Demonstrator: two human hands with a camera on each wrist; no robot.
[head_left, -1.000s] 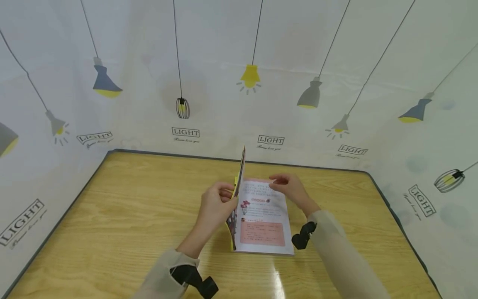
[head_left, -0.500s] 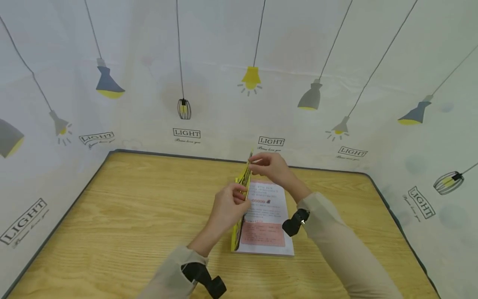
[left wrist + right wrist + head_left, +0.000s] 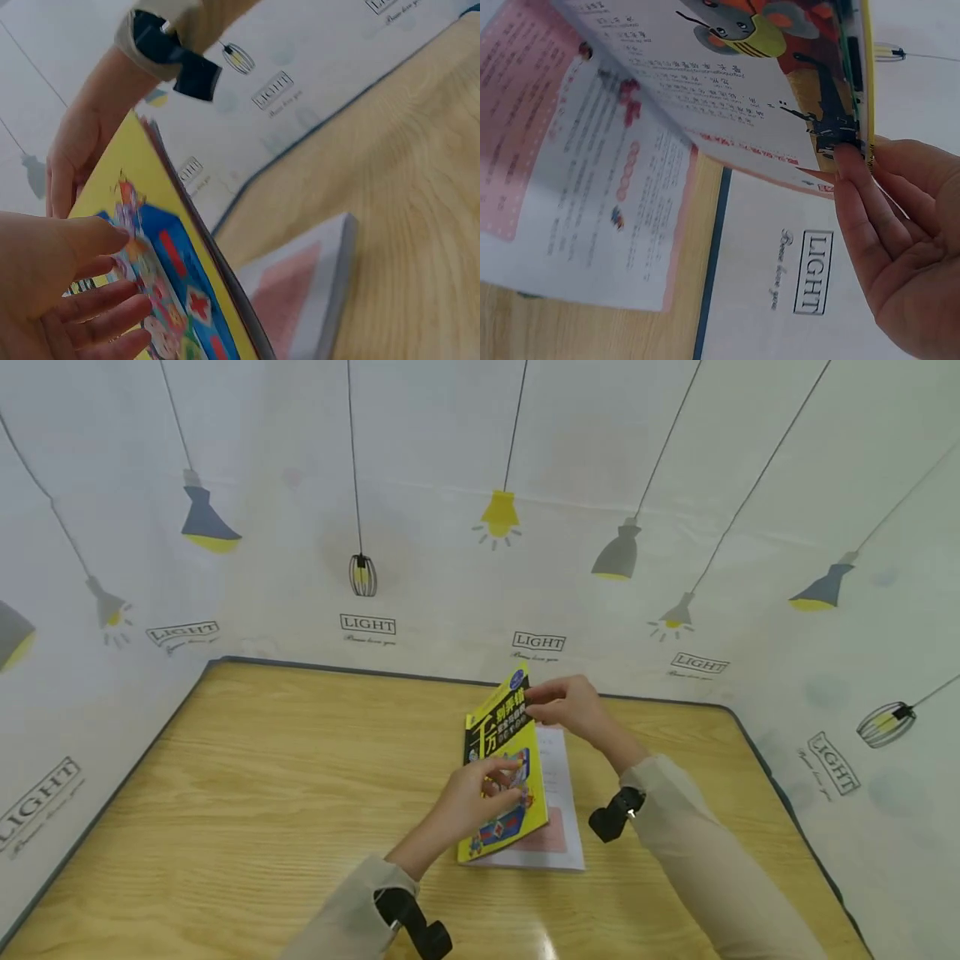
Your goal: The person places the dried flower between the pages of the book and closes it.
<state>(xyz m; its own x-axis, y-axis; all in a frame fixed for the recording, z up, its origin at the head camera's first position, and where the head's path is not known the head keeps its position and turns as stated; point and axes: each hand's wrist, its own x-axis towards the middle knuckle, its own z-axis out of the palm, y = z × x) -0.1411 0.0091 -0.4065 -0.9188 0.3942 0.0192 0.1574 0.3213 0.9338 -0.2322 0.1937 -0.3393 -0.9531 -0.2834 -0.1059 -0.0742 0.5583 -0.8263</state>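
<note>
A picture book with a yellow cover [image 3: 534, 802] lies on the table, its front cover and some pages raised at a slant over the white-and-pink page [image 3: 564, 785] below. My right hand [image 3: 576, 706] pinches the outer edge of the cover near its top corner. In the right wrist view, thumb and fingers close on that edge, with an illustrated inner page [image 3: 780, 82] facing the camera. Over the cover's lower half is my left hand [image 3: 476, 797], its fingers loosely spread. The left wrist view has those fingers [image 3: 112, 319] in front of the cover's colourful drawing, gripping nothing.
The wooden table [image 3: 300, 777] has a dark edge strip [image 3: 360, 671] along its back and sides. Behind it rises a white wall covering [image 3: 435, 568] printed with lamps. Black wrist cameras [image 3: 615, 814] are strapped over both sleeves.
The cover and raised pages have swung from upright toward the right, turning the yellow front into view. My right hand moved up to the cover's edge; my left hand let go of it.
</note>
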